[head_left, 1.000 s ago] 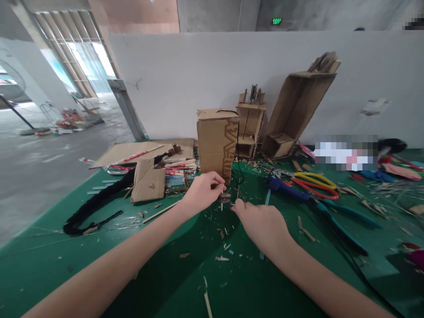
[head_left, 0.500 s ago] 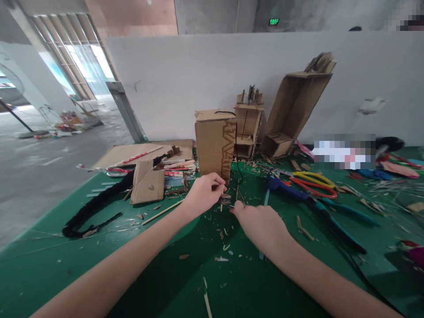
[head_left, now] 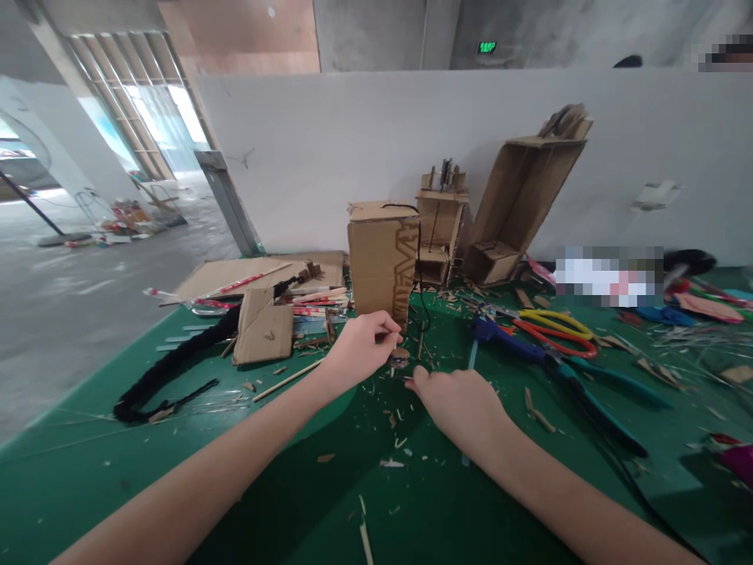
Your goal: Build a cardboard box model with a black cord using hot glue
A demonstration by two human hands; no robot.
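Near the middle of the green table, my left hand (head_left: 365,345) is closed in a pinch; what lies between its fingertips is hidden. Just below those fingertips is a small round brown piece (head_left: 400,359), seemingly layered cardboard; whether the fingers grip it I cannot tell. Close by on the right, my right hand (head_left: 459,400) is closed too, thumb towards the piece. A thin, small tip (head_left: 408,380) shows at its fingers, too little to name. Behind my left hand stands an upright cardboard box (head_left: 380,267) with a black cord (head_left: 420,259) along its right side.
A blue glue gun (head_left: 509,341), scissors with yellow and red handles (head_left: 558,326) and teal-handled pliers (head_left: 605,412) lie at right. Two open cardboard structures (head_left: 441,212) (head_left: 523,196) stand against the white partition (head_left: 294,157). A black braided band (head_left: 170,361) and cardboard piece (head_left: 264,329) lie left.
The view has tilted slightly upward. The small round piece shows a little more of its face, and my right fingertips have shifted slightly down and left. Both hands remain closed.
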